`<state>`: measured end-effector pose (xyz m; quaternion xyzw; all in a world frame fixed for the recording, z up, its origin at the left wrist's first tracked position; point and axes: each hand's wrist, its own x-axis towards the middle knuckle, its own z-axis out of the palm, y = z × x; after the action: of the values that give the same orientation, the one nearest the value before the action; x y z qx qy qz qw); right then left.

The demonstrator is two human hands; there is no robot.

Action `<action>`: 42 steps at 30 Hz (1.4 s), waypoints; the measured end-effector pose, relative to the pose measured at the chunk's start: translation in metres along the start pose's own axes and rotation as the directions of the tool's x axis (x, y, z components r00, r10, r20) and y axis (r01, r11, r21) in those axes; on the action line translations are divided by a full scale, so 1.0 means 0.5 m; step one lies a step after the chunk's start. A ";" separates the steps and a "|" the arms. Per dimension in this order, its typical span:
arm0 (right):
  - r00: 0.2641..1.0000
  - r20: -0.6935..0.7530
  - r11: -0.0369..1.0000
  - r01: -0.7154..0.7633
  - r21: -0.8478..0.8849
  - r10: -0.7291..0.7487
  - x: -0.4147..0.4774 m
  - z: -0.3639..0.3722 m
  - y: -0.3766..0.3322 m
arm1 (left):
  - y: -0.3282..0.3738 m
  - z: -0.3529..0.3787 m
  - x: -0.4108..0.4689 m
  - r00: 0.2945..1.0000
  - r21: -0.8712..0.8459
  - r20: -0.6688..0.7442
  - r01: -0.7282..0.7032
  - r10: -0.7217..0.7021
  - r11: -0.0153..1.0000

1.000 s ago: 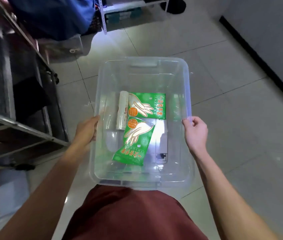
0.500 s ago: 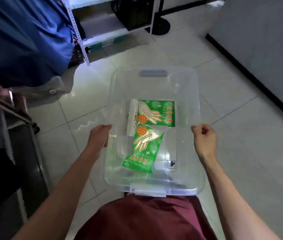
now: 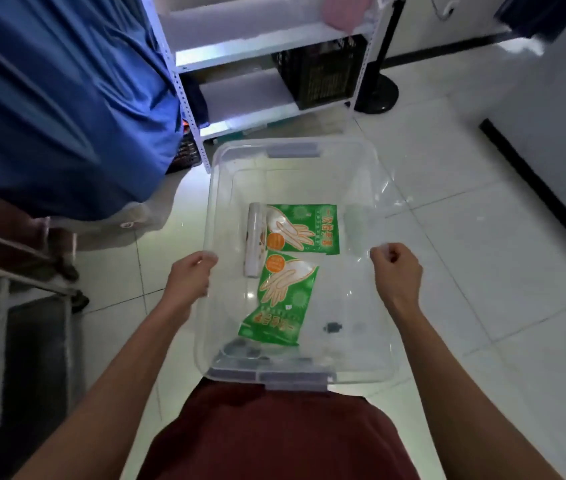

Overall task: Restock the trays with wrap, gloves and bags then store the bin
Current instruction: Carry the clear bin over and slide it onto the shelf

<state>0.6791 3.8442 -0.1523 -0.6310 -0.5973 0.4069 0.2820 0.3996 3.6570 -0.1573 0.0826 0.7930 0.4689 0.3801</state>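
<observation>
I carry a clear plastic bin (image 3: 354, 157) in front of my waist, above a white tiled floor. My left hand (image 3: 189, 277) grips its left rim and my right hand (image 3: 395, 271) grips its right rim. Inside the bin lie two green packs of disposable gloves, one flat at the middle (image 3: 304, 226) and one tilted nearer to me (image 3: 281, 306). A white roll of wrap (image 3: 253, 244) lies along the left side of the packs.
A white metal shelf rack (image 3: 267, 57) stands ahead, with a black crate (image 3: 319, 76) on a low shelf. A black stand base (image 3: 376, 93) sits to its right. Blue cloth (image 3: 59, 98) hangs at left over a dark metal cart (image 3: 14, 271). A wall with black skirting (image 3: 534, 188) runs along the right.
I have turned with the bin away from the dark cart at left; the white shelf rack has come into view ahead and nearer. Both hands keep their grip on the rims.
</observation>
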 end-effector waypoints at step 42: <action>0.784 0.525 0.883 -0.062 -0.466 0.332 1.304 1.114 -0.039 | 0.135 0.320 1.477 0.742 -0.151 -0.050 0.656 -0.668 0.740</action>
<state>0.1658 4.4153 -0.5351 -0.5785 -0.6575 0.4706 -0.1072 -0.0218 4.1630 -0.5345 -0.2520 0.7582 0.3546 0.4857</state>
